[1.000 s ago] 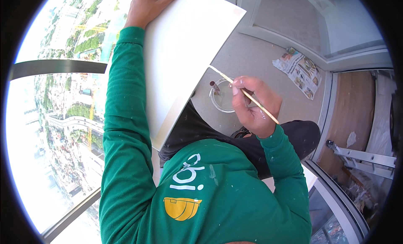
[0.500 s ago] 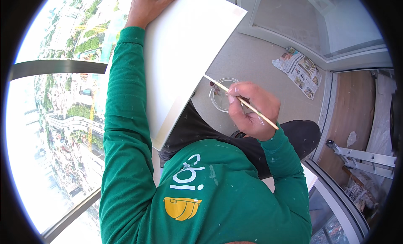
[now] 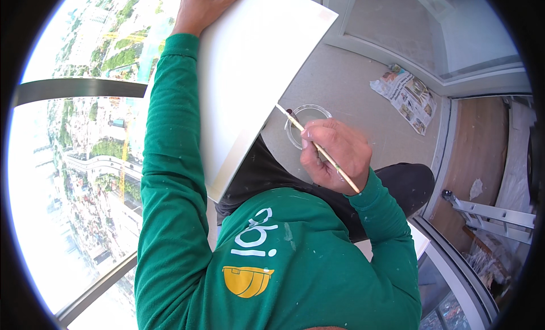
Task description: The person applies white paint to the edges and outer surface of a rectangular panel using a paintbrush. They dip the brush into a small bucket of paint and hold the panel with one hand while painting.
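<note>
- At 12 o'clock, a white board [image 3: 244, 74] slants away, its near corner beside the person's lap.
- At 11 o'clock, the left hand [image 3: 205, 9] lies at the board's edge, thumb spread; its fingers are partly cut off, so I cannot tell its grip.
- At 3 o'clock, the right hand [image 3: 338, 154] pinches a thin paintbrush [image 3: 294, 122], fingers curled, tip at the board's edge.
- At 1 o'clock, a clear round container [image 3: 311, 106] stands on the floor [image 3: 346, 74].

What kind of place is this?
Probably a balcony or terrace high up in a building: trees and a road look tiny far below on the left, while a door frame borders the floor on the right.
</note>
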The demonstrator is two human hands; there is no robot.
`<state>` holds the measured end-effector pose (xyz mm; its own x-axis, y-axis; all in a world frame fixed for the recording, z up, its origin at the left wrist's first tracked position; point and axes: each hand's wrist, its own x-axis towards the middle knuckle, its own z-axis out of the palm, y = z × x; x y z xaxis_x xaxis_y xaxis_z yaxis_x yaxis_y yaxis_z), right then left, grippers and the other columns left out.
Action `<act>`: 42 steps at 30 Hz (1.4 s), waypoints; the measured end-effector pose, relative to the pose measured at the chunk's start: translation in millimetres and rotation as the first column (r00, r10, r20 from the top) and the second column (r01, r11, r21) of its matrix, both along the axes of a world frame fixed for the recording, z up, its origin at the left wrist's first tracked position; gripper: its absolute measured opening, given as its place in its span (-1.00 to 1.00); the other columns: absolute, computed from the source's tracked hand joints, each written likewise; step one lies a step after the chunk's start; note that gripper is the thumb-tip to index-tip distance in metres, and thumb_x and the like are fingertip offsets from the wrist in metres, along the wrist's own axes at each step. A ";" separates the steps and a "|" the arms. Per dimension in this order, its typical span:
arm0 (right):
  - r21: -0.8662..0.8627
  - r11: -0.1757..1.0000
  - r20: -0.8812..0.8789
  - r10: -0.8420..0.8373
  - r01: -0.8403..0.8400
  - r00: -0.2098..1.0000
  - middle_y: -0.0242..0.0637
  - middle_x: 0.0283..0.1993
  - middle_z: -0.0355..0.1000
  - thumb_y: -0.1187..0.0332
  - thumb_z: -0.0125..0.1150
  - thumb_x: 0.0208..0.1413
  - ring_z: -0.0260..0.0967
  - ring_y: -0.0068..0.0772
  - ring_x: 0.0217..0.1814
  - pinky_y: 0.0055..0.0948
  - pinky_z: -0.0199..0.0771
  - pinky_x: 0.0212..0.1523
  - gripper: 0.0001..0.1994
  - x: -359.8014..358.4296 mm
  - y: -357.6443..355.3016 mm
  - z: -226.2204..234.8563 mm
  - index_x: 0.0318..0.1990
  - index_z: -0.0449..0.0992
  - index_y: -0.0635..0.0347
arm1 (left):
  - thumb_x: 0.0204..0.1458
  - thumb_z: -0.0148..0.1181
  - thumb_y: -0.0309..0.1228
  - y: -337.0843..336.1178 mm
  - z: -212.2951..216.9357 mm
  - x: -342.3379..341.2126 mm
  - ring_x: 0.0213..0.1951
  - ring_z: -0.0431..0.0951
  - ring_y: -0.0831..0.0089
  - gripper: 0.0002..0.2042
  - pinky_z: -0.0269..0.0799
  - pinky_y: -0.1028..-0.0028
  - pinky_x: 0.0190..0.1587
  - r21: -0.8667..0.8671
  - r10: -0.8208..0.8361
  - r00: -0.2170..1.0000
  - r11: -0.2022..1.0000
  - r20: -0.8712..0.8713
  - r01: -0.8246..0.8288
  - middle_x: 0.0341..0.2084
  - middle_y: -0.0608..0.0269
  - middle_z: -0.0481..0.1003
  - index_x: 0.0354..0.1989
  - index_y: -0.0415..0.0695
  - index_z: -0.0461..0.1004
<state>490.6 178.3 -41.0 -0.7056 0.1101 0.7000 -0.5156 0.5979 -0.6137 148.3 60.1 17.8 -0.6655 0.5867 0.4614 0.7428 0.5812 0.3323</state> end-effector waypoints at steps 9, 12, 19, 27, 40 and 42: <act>-0.154 0.970 0.029 0.197 -0.190 0.980 -0.15 -0.36 0.52 0.66 0.34 -0.08 0.54 -0.17 -0.45 -0.31 0.60 -0.42 -0.78 5.8 -13.1 3.7 -0.24 0.52 0.32 | 0.04 0.46 -0.09 -0.2 0.0 -0.8 -0.14 0.60 0.17 -0.59 0.54 0.22 -0.02 -0.008 0.005 1.000 1.000 -0.004 -0.005 -0.19 0.05 0.59 -0.14 -0.20 0.68; -0.126 0.984 0.015 0.125 -0.122 0.992 -0.14 -0.36 0.53 0.65 0.34 -0.05 0.54 -0.17 -0.45 -0.31 0.59 -0.43 -0.79 3.1 -8.0 2.0 -0.22 0.52 0.32 | 0.05 0.45 -0.08 -0.4 0.3 0.1 -0.13 0.60 0.16 -0.58 0.54 0.22 -0.01 -0.007 0.005 1.000 1.000 -0.002 -0.005 -0.18 0.05 0.59 -0.13 -0.20 0.67; -0.040 0.999 -0.047 0.014 -0.016 0.999 -0.15 -0.36 0.52 0.64 0.36 -0.10 0.54 -0.17 -0.43 -0.33 0.57 -0.45 -0.75 1.7 -4.5 3.0 -0.22 0.51 0.32 | 0.06 0.44 -0.06 -2.7 1.9 0.2 -0.11 0.59 0.14 -0.56 0.53 0.20 0.00 -0.014 0.010 1.000 1.000 0.025 -0.010 -0.17 0.02 0.58 -0.11 -0.22 0.67; -0.087 0.970 0.003 0.230 -0.229 0.973 -0.18 -0.38 0.54 0.65 0.32 -0.08 0.55 -0.27 -0.47 -0.40 0.58 -0.46 -0.77 7.5 -27.0 1.1 -0.21 0.51 0.30 | 0.06 0.45 -0.08 -2.0 1.4 0.2 -0.12 0.59 0.13 -0.56 0.53 0.19 -0.01 -0.011 -0.001 1.000 1.000 0.011 0.001 -0.18 0.02 0.57 -0.11 -0.23 0.66; -0.004 0.996 0.011 0.092 -0.092 0.996 -0.16 -0.36 0.51 0.67 0.36 -0.12 0.52 -0.21 -0.44 -0.34 0.57 -0.45 -0.75 6.2 -14.9 6.3 -0.24 0.51 0.33 | 0.08 0.43 -0.08 -1.3 2.6 0.3 -0.09 0.59 0.14 -0.57 0.53 0.20 0.03 -0.011 0.001 0.999 1.000 0.053 0.000 -0.14 0.02 0.58 -0.10 -0.24 0.66; -0.022 0.989 0.017 0.146 -0.146 0.989 -0.18 -0.37 0.50 0.66 0.36 -0.13 0.52 -0.22 -0.45 -0.34 0.57 -0.46 -0.75 7.9 -20.9 6.2 -0.24 0.51 0.33 | 0.08 0.43 -0.08 -0.7 2.8 0.5 -0.08 0.59 0.14 -0.56 0.52 0.20 0.04 -0.014 -0.001 0.999 1.000 0.051 0.002 -0.13 0.02 0.58 -0.10 -0.24 0.66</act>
<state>498.5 157.4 -34.7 -0.7279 0.0197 0.6854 -0.5848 0.5040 -0.6355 148.8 59.4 20.5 -0.6870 0.5939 0.4186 0.7260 0.5846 0.3621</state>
